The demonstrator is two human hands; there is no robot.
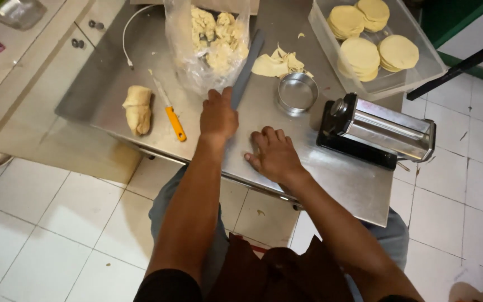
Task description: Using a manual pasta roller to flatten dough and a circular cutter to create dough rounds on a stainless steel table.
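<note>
A stainless steel table point(113, 95) stood over a floor of pale square tiles point(46, 223), seen from above by a person seated at its near edge, with a dark apron across the lap. The left hand point(218, 116) was closed around the near end of a long, flat grey metal bar point(247, 70), which ran diagonally away across the table toward the far right. The right hand point(275, 154) lay flat, palm down, fingers slightly spread, on the bare table just to the right of the left hand, holding nothing. Beyond the left hand stood an open clear plastic bag point(208, 45) filled with rough lumps of pale dough. To the left lay a knife with an orange handle point(170, 112), and further left a folded lump of dough point(137, 109). A thin white cable point(125, 39) curved across the far left of the table. To the right of the bar lay torn scraps of thin dough point(278, 62), and just in front of them a round metal cutter ring point(297, 93). Near the right hand stood a shiny metal pasta roller machine on a black base point(381, 130). At the far right, a clear plastic tub point(415, 72) held several stacks of round dough discs point(360, 56).
</note>
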